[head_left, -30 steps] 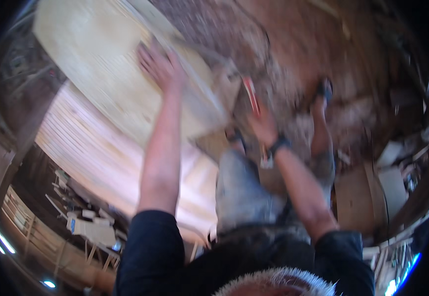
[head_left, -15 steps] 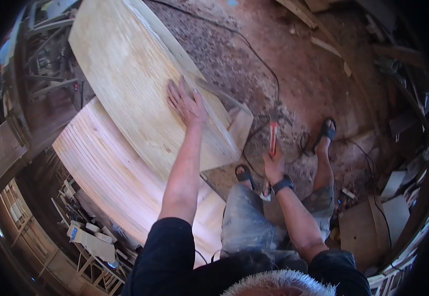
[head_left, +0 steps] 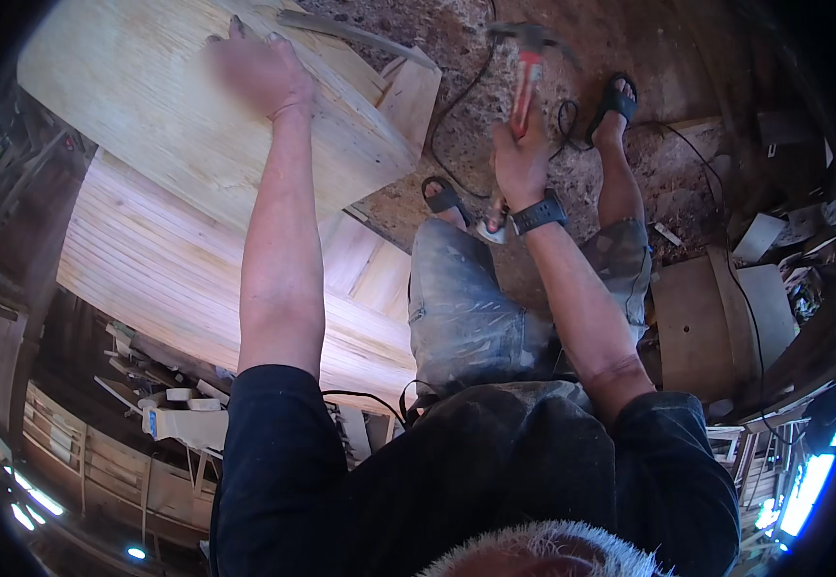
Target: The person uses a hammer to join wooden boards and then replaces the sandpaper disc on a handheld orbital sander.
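My left hand (head_left: 262, 75) rests on the pale plywood face of a long wooden box (head_left: 139, 72), fingers stretched out and partly blurred. No tool shows in it. My right hand (head_left: 522, 165), closed round the red handle of a claw hammer (head_left: 525, 87), is over the ground in front of my legs. The hammer's dark head points away from me. Below that fist pokes a shiny metal end (head_left: 492, 229); whether it belongs to the hammer I cannot tell. A slatted, light wood panel (head_left: 177, 260) lies under and nearer than the box.
A black cable (head_left: 456, 101) winds across the dirt floor (head_left: 389, 207) near my sandalled feet. Flat boards (head_left: 692, 322) and scrap pieces lie at the right. Wood offcuts (head_left: 187, 423) are piled at the lower left. A loose wooden strip (head_left: 346, 31) lies along the box's far side.
The view has shifted, so the box sits further left and up. My left hand is still on the plywood. The hammer in my right hand now appears larger and higher in the picture.
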{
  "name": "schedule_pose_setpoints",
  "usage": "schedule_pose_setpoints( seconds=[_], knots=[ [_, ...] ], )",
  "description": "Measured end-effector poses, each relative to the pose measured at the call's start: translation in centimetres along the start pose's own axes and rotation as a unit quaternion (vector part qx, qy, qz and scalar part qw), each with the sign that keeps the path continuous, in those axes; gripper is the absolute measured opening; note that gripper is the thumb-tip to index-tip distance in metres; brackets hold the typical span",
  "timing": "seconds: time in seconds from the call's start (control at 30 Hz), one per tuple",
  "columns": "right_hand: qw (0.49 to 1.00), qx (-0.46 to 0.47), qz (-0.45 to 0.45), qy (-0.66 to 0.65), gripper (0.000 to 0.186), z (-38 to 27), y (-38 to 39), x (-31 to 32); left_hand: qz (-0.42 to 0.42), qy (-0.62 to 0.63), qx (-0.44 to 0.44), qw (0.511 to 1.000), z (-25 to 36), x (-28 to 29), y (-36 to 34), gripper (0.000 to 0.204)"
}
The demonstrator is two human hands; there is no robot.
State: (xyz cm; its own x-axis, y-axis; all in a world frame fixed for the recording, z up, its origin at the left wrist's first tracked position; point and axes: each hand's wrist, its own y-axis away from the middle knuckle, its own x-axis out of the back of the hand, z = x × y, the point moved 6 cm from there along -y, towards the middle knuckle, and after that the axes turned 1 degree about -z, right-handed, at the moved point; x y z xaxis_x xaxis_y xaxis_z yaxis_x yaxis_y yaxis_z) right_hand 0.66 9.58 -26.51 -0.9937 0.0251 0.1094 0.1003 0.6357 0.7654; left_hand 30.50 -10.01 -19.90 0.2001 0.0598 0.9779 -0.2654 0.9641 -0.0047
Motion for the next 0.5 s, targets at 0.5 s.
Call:
schedule_pose_setpoints(
  seconds=[0.5],
  knots=[
    [0.996, 0.014, 0.066, 0.053, 0.070, -0.7, 1.3, -1.8, 0.004, 0.023, -0.005, 1.000, 0.1, -0.1, 0.3, 0.073]
  ],
)
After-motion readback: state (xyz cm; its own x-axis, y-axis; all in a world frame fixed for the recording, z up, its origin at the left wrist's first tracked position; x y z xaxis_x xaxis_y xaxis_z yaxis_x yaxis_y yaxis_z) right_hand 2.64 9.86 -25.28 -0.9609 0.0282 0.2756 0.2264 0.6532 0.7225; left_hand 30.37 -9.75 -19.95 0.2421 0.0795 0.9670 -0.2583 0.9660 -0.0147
